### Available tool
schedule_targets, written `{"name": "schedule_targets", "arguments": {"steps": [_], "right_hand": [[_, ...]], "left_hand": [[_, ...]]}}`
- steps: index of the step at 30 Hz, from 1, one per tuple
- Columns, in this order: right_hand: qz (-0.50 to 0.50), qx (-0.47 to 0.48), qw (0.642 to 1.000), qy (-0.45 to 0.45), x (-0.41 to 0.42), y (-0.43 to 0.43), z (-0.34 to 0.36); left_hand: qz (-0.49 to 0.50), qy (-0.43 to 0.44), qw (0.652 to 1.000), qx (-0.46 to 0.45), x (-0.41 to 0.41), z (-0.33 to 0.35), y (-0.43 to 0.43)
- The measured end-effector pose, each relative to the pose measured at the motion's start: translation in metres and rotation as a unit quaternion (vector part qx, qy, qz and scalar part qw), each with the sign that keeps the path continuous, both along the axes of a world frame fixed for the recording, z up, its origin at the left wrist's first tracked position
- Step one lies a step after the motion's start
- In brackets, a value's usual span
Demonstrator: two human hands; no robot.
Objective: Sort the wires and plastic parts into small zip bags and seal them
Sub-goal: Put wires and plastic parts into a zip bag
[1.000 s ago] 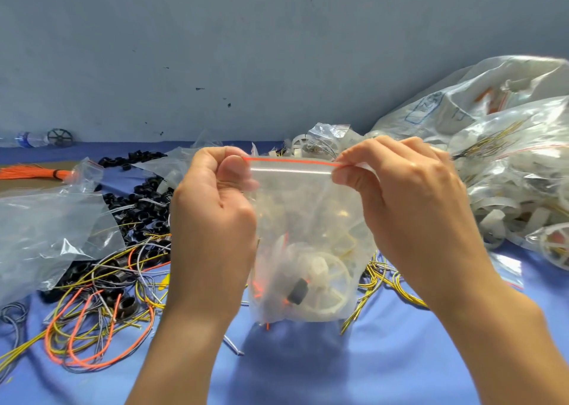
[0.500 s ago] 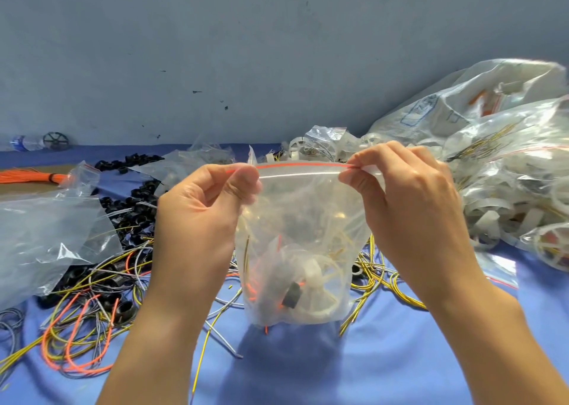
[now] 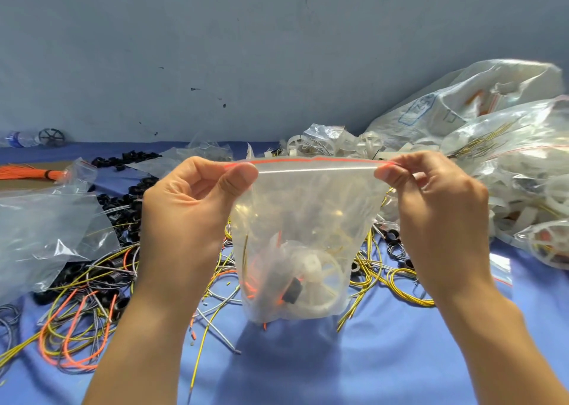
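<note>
**Holding the zip bag [image 3: 304, 220] taut at mid-frame**

It hangs mouth up, its red-edged top running level from left to right and its bottom near the blue cloth [image 3: 400, 358]. Our left hand [image 3: 191, 213] pinches the left corner between thumb and forefinger, and our right hand [image 3: 437, 207] pinches the right corner. Both reach up from the lower edge.

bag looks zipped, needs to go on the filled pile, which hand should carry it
Probably right: the right hand pinches the zip bag corner beside the filled bags; the left hand is farther.
</note>
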State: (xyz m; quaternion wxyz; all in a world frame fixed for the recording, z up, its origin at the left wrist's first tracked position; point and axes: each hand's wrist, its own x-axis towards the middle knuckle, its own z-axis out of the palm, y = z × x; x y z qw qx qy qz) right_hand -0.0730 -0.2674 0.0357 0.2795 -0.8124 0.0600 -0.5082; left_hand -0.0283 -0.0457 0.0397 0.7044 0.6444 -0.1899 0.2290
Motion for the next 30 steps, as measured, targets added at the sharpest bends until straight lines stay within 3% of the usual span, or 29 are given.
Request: {"name": "schedule_targets", "arguments": {"steps": [3,6,8,12,14,17,21,26,28,30], "right_hand": [[-0.001,0.041,0.999,0.004,-0.002,-0.005,-0.002],[-0.009,0.065,0.998,0.006,-0.003,-0.009,-0.001],[-0.009,0.077,0.997,0.007,-0.004,-0.011,-0.001],[-0.016,0.094,0.995,0.009,-0.001,-0.013,-0.001],[-0.008,0.104,0.995,0.004,0.000,-0.015,-0.002],[0.008,0.120,0.993,0.000,0.002,-0.014,-0.002],[0.069,0.173,0.982,-0.014,0.005,-0.018,0.000],[0.076,0.227,0.971,-0.005,0.007,-0.039,-0.009],[0.117,0.351,0.929,0.006,0.009,-0.058,-0.013],[0.168,0.515,0.840,0.001,0.006,-0.082,-0.017]], "left_hand": [[-0.124,0.067,0.987,0.073,0.007,-0.013,0.004],[-0.324,0.122,0.919,0.189,0.005,-0.027,0.006],[-0.392,0.138,0.873,0.256,0.000,-0.038,0.003],[-0.252,0.101,0.876,0.398,-0.004,-0.064,-0.010],[-0.191,0.082,0.888,0.411,-0.003,-0.076,-0.013],[-0.134,0.103,0.911,0.376,-0.001,-0.091,-0.017],[-0.140,0.133,0.934,0.300,0.004,-0.097,-0.030],[-0.105,0.221,0.966,0.079,0.011,-0.091,-0.060],[-0.124,0.252,0.960,-0.001,0.011,-0.083,-0.079],[-0.158,0.274,0.946,-0.074,0.010,-0.073,-0.103]]}}
